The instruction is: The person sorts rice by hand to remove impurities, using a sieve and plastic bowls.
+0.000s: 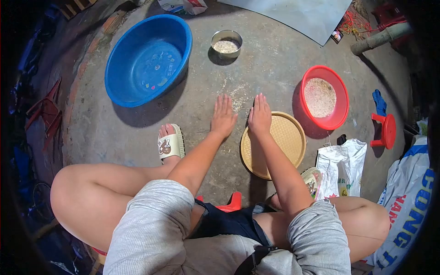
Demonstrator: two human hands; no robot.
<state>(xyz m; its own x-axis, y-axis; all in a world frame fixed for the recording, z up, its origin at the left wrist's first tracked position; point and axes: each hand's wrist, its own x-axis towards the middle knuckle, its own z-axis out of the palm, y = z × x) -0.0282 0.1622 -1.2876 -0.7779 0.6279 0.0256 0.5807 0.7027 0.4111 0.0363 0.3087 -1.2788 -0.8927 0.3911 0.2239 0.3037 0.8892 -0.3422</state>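
Head view looks down on a rough grey concrete floor (275, 55), dusty and stained, with clutter round its edges: a red stool (386, 129), a white plastic bag (341, 167) and a printed sack (410, 201) off to the right. The person sits low with knees apart, pale sandals (170, 144) on both feet. Both hands reach forward side by side, palms down and fingers stretched flat, holding nothing. The left hand (223, 116) lies on the bare floor beside a thin scatter of spilled grain (237, 94), which sits just ahead of and between the fingertips. The right hand (260, 114) rests at the upper left rim of a round woven tray (284, 142) lying flat on the floor. A red basin (337, 91) with grain in it stands near, to the right of the tray. A small metal bowl (226, 43), also holding grain, sits further ahead, and a big blue basin (146, 59) stands well apart to the left.
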